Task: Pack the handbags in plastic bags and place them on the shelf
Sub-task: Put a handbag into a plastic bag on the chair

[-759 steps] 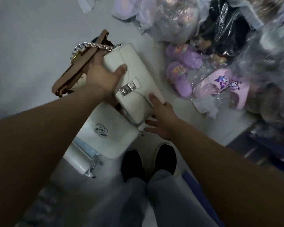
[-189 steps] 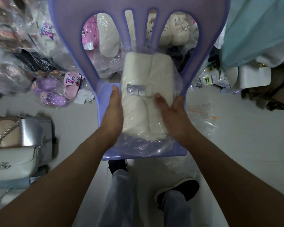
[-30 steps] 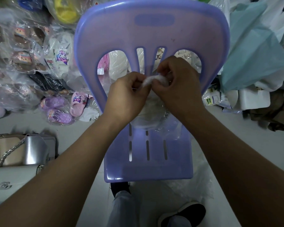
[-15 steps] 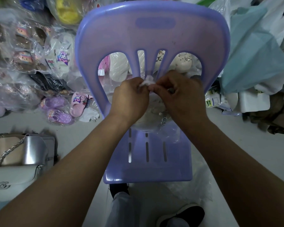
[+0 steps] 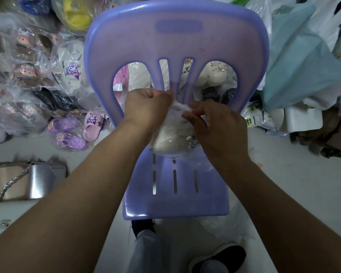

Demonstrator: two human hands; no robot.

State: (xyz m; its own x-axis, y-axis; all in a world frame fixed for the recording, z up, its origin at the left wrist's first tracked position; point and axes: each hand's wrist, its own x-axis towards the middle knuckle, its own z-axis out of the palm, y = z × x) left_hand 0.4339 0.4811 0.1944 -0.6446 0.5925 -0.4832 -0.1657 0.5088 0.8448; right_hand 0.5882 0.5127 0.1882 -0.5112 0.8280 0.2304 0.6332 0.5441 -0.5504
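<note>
Head view: sealing a bagged handbag over the chair.
Left hand [image 5: 148,107] and right hand [image 5: 215,125] each keep a closed grip, pinching the twisted neck of the plastic bag [image 5: 180,106]. The cream handbag [image 5: 171,135] sits inside, above the purple chair [image 5: 175,36] seat's rear. Next, probably, the knot is finished, then the bag carried to the shelf, which is out of view.

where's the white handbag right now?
Head view, centre: white handbag inside a plastic bag over the purple chair, under left hand and right hand pinching the bag's neck.

Handbag [image 5: 170,138] top, most of plastic bag [image 5: 180,107] neck hidden behind left hand [image 5: 148,107], right hand [image 5: 217,123].
</note>
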